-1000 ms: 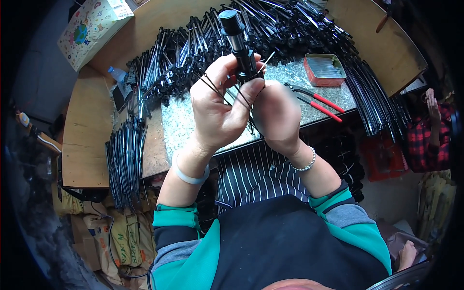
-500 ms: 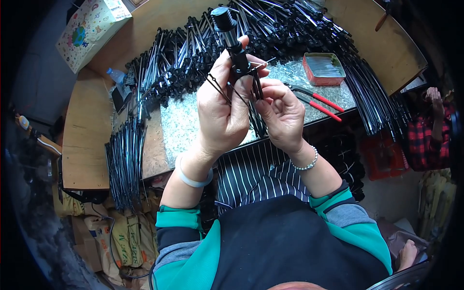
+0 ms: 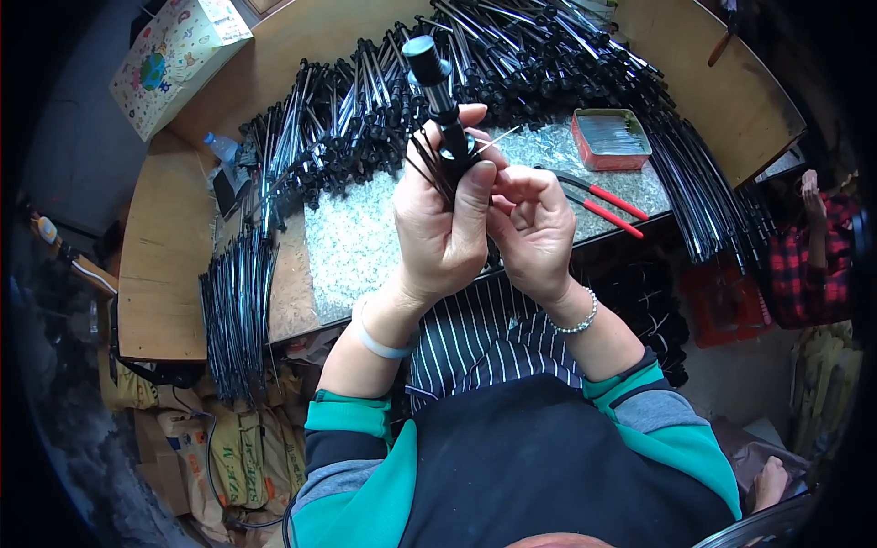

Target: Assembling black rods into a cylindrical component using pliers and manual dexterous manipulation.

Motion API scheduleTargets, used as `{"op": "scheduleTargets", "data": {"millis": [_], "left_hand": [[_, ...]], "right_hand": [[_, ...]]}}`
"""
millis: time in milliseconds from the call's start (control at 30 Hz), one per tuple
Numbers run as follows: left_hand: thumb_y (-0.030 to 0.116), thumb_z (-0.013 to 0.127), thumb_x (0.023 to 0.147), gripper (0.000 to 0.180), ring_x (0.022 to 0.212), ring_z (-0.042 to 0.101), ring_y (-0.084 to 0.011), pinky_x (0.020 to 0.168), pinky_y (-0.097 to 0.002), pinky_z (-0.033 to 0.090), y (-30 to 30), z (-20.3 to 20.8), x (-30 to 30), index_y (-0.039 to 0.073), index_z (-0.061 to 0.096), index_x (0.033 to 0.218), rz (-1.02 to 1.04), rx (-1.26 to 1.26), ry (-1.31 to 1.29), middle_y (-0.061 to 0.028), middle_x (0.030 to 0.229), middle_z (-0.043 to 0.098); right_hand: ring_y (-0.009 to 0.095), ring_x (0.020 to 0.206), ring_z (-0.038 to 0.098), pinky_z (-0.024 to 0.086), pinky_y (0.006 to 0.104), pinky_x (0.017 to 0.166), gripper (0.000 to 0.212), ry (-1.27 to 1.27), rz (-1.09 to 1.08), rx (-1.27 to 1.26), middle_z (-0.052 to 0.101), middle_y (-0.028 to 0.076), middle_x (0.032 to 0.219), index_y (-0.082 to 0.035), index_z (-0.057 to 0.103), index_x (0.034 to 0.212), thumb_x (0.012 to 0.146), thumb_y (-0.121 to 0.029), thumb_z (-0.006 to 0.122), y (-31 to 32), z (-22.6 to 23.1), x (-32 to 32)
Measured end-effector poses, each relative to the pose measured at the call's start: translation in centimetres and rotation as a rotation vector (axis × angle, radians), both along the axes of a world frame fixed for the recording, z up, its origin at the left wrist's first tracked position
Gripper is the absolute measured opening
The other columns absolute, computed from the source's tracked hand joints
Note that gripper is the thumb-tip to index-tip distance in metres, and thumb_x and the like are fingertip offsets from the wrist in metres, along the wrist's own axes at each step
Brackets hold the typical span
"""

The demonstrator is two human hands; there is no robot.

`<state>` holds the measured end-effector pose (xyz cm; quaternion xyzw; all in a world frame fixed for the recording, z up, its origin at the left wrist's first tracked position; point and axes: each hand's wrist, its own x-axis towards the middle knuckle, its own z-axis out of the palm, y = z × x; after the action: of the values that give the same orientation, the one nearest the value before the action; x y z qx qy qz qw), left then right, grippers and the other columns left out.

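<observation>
My left hand (image 3: 438, 233) is wrapped round a black umbrella frame (image 3: 451, 137), held upright above the table with its thick round end (image 3: 425, 59) up. Thin dark ribs (image 3: 426, 164) fan out past the palm. From the far side of the frame a thin pale wire (image 3: 498, 140) sticks out. Close against the frame's right side, my right hand (image 3: 534, 228) is closed in a pinch; what lies between its fingertips is hidden. Pliers with red handles (image 3: 614, 213) lie on the table right of my hands.
Many umbrella frames (image 3: 365, 100) are heaped along the table's back, with bundles hanging over both sides. A red tin (image 3: 610, 164) of thin wires sits at the right. A bottle (image 3: 219, 146) stands left. Another person's sleeve (image 3: 804, 265) shows at far right.
My left hand has shifted right and slightly down, turning the umbrella frame; its ribs are now gathered nearer the palm. My right hand stays beside it, its fingers drawn closer together.
</observation>
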<state>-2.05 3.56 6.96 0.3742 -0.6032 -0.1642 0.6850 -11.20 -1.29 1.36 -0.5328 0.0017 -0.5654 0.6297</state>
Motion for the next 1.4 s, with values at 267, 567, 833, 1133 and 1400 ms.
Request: {"op": "scheduleTargets", "data": {"millis": [267,567,833,1133,1400], "left_hand": [[0.008,0.047,0.092,0.040,0.078,0.049,-0.0071,0.075,-0.0210,0.040,-0.7,-0.1,-0.2,-0.002,0.035,0.128,0.154,-0.008,-0.166,-0.0029,0.091,0.052],[0.014,0.043,0.096,0.046,0.070,0.046,-0.0074,0.066,-0.0189,0.040,-0.9,-0.5,-1.6,0.000,0.025,0.136,0.319,-0.081,-0.026,-0.0040,0.086,0.051],[0.014,0.041,0.097,0.049,0.064,0.044,-0.0067,0.060,-0.0186,0.039,-1.6,0.0,-2.4,0.000,0.020,0.139,0.228,-0.102,-0.040,-0.0034,0.083,0.050],[0.015,0.041,0.097,0.051,0.063,0.043,-0.0066,0.059,-0.0177,0.038,-0.9,0.4,-2.2,-0.001,0.017,0.139,0.264,-0.032,-0.131,-0.0023,0.076,0.048],[0.015,0.040,0.097,0.049,0.063,0.043,-0.0067,0.062,-0.0189,0.038,-1.2,0.3,-2.5,-0.004,0.019,0.137,0.254,-0.064,-0.117,-0.0019,0.074,0.046]], "right_hand": [[0.019,0.096,0.060,0.052,0.0293,0.081,0.024,0.095,-0.146,-0.172,0.058,0.012,0.105,0.001,0.059,0.096,0.074,0.010,0.066,-0.7,-0.2,-0.8],[0.022,0.094,0.060,0.050,0.0308,0.080,0.022,0.078,-0.247,-0.200,0.061,0.012,0.098,0.001,0.057,0.092,0.073,0.006,0.067,-0.2,-0.1,-0.2],[0.022,0.087,0.060,0.049,0.0311,0.075,0.018,0.087,-0.325,-0.203,0.060,0.011,0.091,0.000,0.057,0.087,0.073,0.003,0.067,-0.4,0.2,-0.7],[0.023,0.086,0.059,0.048,0.0313,0.076,0.017,0.082,-0.243,-0.174,0.060,0.011,0.091,0.002,0.058,0.087,0.073,0.001,0.066,0.2,0.8,-1.0],[0.026,0.093,0.058,0.046,0.0333,0.080,0.017,0.129,-0.265,-0.258,0.059,0.013,0.096,0.000,0.056,0.088,0.075,-0.002,0.067,-0.3,0.4,-1.6]]}}
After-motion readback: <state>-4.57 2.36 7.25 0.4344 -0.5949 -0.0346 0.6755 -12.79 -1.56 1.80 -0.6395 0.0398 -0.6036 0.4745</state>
